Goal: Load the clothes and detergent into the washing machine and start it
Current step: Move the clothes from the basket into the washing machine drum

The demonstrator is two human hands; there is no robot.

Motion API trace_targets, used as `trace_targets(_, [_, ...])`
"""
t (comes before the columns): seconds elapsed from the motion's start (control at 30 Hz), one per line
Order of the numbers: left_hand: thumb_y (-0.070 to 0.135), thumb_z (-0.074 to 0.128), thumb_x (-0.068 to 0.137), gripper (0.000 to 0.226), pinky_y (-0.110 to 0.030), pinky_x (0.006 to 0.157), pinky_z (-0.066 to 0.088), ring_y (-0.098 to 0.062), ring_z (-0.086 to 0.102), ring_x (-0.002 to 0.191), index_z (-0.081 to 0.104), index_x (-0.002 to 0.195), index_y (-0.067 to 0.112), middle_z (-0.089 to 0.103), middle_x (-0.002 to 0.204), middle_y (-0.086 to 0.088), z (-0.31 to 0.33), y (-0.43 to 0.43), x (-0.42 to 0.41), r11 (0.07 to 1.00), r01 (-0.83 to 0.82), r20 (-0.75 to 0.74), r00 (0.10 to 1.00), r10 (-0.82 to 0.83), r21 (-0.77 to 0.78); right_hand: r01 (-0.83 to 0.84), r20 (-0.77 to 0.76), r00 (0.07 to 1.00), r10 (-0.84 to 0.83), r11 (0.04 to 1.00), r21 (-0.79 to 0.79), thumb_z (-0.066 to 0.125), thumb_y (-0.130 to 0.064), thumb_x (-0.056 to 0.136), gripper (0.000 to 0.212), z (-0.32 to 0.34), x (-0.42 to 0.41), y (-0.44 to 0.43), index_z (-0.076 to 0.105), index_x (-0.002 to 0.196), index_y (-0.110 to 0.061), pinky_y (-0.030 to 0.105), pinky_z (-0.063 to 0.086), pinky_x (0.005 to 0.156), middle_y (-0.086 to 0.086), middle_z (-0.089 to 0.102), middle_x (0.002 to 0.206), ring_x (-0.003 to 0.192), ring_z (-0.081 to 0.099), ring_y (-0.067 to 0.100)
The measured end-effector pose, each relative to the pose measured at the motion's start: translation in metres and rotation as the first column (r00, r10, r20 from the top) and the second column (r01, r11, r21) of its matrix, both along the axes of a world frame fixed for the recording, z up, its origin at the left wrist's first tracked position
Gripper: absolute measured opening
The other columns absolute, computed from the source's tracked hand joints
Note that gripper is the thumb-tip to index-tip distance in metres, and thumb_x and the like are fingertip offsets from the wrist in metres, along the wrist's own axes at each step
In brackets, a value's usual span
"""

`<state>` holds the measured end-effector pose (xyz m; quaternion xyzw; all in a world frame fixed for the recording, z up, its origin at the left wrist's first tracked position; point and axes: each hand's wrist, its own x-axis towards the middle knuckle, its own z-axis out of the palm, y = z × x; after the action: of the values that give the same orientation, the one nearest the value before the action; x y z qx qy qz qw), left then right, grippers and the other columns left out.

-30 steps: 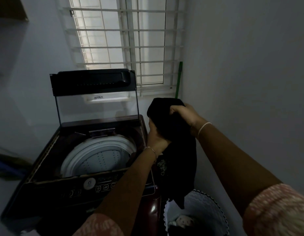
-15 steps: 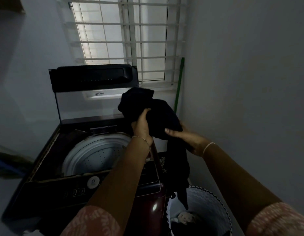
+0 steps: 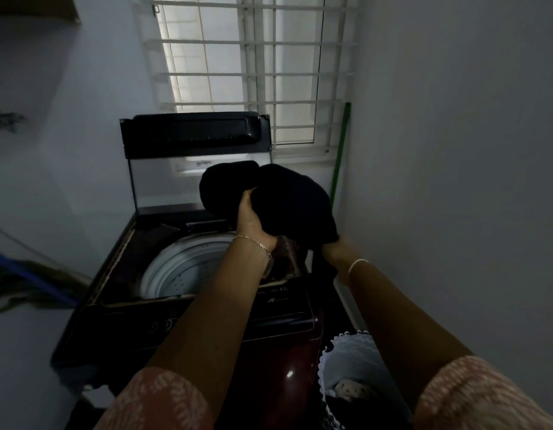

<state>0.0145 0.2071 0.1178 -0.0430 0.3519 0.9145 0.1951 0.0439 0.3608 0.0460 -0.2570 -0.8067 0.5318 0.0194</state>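
A top-loading washing machine [image 3: 278,308] stands open, its lid [image 3: 196,131] raised against the window. The white drum [image 3: 182,268] looks empty where I can see into it. A black garment [image 3: 287,197] is bunched above the machine's right rear corner. My left hand [image 3: 252,218] grips it from below and left. My right hand [image 3: 337,246] holds its lower right part, mostly hidden under the cloth. A tail of the garment hangs down by the machine's right side.
A white laundry basket [image 3: 346,346] with more clothes stands on the floor at the lower right, beside the machine. A green stick [image 3: 339,159] leans in the corner by the barred window [image 3: 253,66]. A wall runs close on the right. Blue and green things lie at the left.
Both hands have carried the black garment left and up from over the basket to above the machine's rim. Most of the hanging cloth has left the basket.
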Motion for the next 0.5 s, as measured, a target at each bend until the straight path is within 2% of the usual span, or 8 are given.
trace_targets(0.07, [0.051, 0.050, 0.087, 0.047, -0.042, 0.075, 0.053, -0.031, 0.060, 0.098, 0.064, 0.118, 0.018, 0.065, 0.110, -0.013, -0.002, -0.012, 0.008, 0.999, 0.025, 0.039, 0.999, -0.026, 0.036, 0.089, -0.015, 0.995, -0.096, 0.959, -0.270, 0.042, -0.015, 0.100, 0.029, 0.009, 0.005, -0.015, 0.052, 0.072, -0.015, 0.022, 0.044, 0.044, 0.007, 0.053, 0.067, 0.050, 0.054, 0.017])
trace_targets(0.1, [0.052, 0.051, 0.086, 0.049, -0.044, 0.078, 0.054, -0.032, 0.060, 0.100, 0.063, 0.120, 0.019, 0.064, 0.113, -0.014, -0.004, -0.018, 0.012, 0.998, 0.038, 0.058, 0.997, -0.041, 0.049, 0.105, -0.040, 0.990, -0.137, 0.891, -0.441, 0.038, -0.020, 0.101, 0.034, 0.018, 0.009, -0.025, 0.051, 0.071, -0.014, 0.018, 0.041, 0.038, 0.007, 0.054, 0.061, 0.042, 0.053, 0.016])
trace_targets(0.13, [0.053, 0.052, 0.085, 0.050, -0.045, 0.081, 0.053, -0.033, 0.060, 0.100, 0.063, 0.119, 0.019, 0.064, 0.114, -0.014, -0.005, -0.022, 0.015, 0.997, 0.049, 0.081, 0.995, -0.053, 0.055, 0.089, -0.051, 0.989, -0.141, 0.826, -0.557, 0.035, -0.025, 0.102, 0.036, 0.027, 0.012, -0.033, 0.053, 0.073, -0.013, 0.018, 0.043, 0.039, 0.005, 0.056, 0.059, 0.044, 0.055, 0.016])
trace_targets(0.2, [0.057, 0.055, 0.082, 0.048, -0.044, 0.079, 0.055, -0.032, 0.061, 0.096, 0.065, 0.111, 0.019, 0.065, 0.108, -0.013, -0.007, -0.031, 0.020, 0.997, 0.039, 0.139, 0.989, -0.049, 0.071, 0.016, -0.113, 0.986, -0.123, 0.742, -0.670, 0.031, -0.039, 0.101, 0.039, 0.042, 0.018, -0.051, 0.058, 0.090, -0.013, 0.027, 0.053, 0.060, 0.005, 0.060, 0.075, 0.064, 0.057, 0.019])
trace_targets(0.27, [0.059, 0.056, 0.081, 0.049, -0.041, 0.071, 0.058, -0.030, 0.062, 0.092, 0.064, 0.109, 0.020, 0.066, 0.102, -0.011, -0.006, -0.040, 0.025, 0.996, 0.025, 0.176, 0.984, -0.040, 0.086, -0.070, -0.180, 0.981, -0.077, 0.719, -0.691, 0.027, -0.049, 0.099, 0.045, 0.055, 0.024, -0.067, 0.057, 0.109, -0.017, 0.042, 0.050, 0.082, 0.005, 0.061, 0.094, 0.084, 0.057, 0.023])
trace_targets(0.4, [0.060, 0.061, 0.078, 0.056, -0.044, 0.066, 0.059, -0.030, 0.063, 0.093, 0.064, 0.114, 0.017, 0.066, 0.104, -0.012, 0.000, -0.059, 0.032, 0.995, 0.041, 0.219, 0.974, -0.061, 0.095, -0.145, -0.257, 0.963, -0.085, 0.642, -0.753, 0.025, -0.056, 0.097, 0.048, 0.068, 0.028, -0.088, 0.055, 0.111, -0.022, 0.053, 0.046, 0.096, 0.008, 0.060, 0.112, 0.097, 0.057, 0.027])
trace_targets(0.5, [0.058, 0.058, 0.080, 0.052, -0.040, 0.076, 0.057, -0.030, 0.062, 0.092, 0.065, 0.105, 0.013, 0.066, 0.101, -0.014, 0.013, -0.071, 0.038, 0.994, 0.109, 0.179, 0.978, -0.110, 0.015, -0.173, -0.283, 0.950, -0.131, 0.533, -0.829, 0.022, -0.062, 0.095, 0.057, 0.072, 0.026, -0.100, 0.057, 0.113, -0.021, 0.055, 0.044, 0.096, 0.009, 0.060, 0.110, 0.096, 0.057, 0.031])
